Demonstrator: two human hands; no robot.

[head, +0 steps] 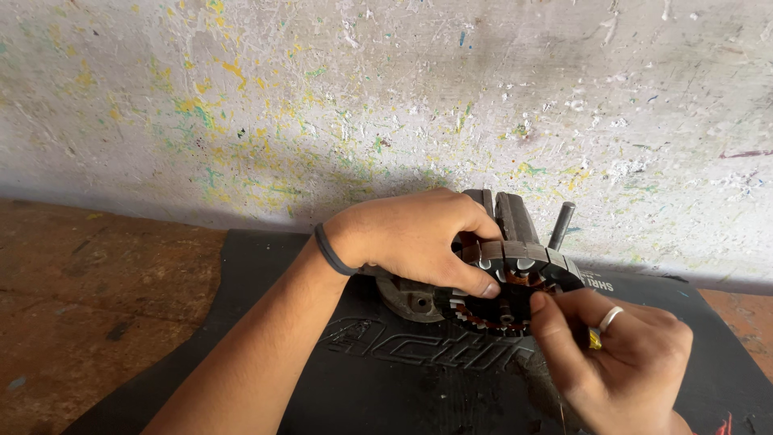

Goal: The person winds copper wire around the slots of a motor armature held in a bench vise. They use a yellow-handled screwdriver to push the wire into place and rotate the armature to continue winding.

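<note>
A rough plaster wall (386,89), grey-white and flecked with yellow, green and blue paint, stands right behind the work. Below it runs a worn reddish-brown bench (88,298), and over the middle of the bench lies a black rubber mat (386,379) with raised lettering moulded into it. On the mat, close to the wall, sits a small vise (507,213); its dark jaws stand upright and a metal handle bar (561,225) sticks up at an angle just to its right. A round stator (515,286), a dark ring of stacked plates with copper windings showing between its teeth, is at the vise, tilted towards the person; I cannot tell whether the jaws actually clamp it. The left hand (415,238) lies over the stator's top left edge, fingers curled round the rim and thumb pressed on its face, so it is closed on the ring. A black band (330,251) circles that wrist. The right hand (620,358) comes in from the lower right, a silver ring (609,318) on one finger, its thumb and fingertips pinched narrow together at the stator's lower right edge, touching the windings. Something small and yellow (594,338) shows between those fingers, too small to make out.
</note>
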